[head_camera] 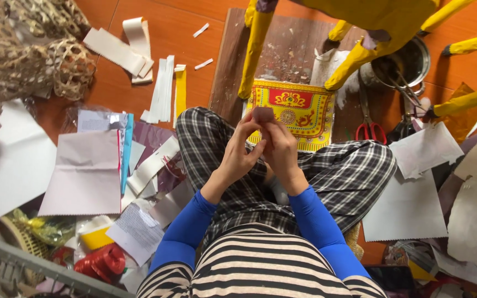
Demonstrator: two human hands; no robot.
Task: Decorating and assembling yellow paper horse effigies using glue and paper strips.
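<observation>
While you sit cross-legged on the floor, your left hand (238, 157) and right hand (280, 152) meet above your knees, and the fingers of both pinch a small pale scrap of paper (262, 114) by its lower edge. It looks thin, light and limp, likely to crease or tear, so a gentle grip near the edges with the fingertips suits it best. Just beyond your hands a yellow and red printed sheet (299, 107) lies on a wooden board (282, 49). Red-handled scissors (370, 129) lie to its right. Farther off, yellow paper-wrapped legs (256, 47) of a figure stand on the board, with a metal pot (412, 60) near the floor's far right edge.
</observation>
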